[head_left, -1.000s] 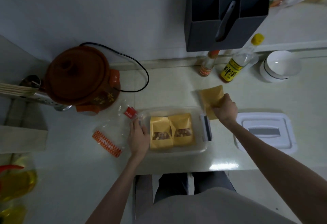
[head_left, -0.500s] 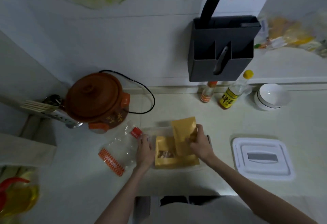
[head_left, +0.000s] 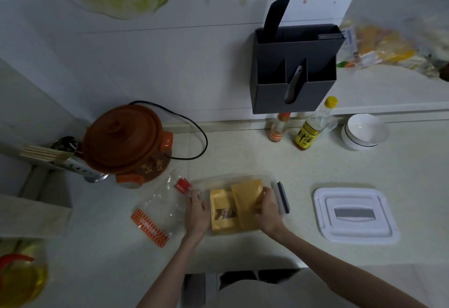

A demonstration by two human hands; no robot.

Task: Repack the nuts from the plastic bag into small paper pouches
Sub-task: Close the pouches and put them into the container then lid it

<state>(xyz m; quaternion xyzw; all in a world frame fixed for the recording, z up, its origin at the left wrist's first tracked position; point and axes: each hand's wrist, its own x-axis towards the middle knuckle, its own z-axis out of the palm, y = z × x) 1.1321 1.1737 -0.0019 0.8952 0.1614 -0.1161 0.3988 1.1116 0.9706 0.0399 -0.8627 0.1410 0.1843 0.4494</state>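
While my right hand pinches a flat, smooth paper pouch over the clear container, my left hand curls on its rim beside a windowed pouch showing nuts. I judge this the stowing step; next, lay it flat alongside. Crinkly plastic bag lies left, seemingly emptied.

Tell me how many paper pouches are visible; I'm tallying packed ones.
2 visible. One windowed pouch lies at the left of the clear container; the right hand holds another pouch over the container's right side. More may be hidden beneath it.
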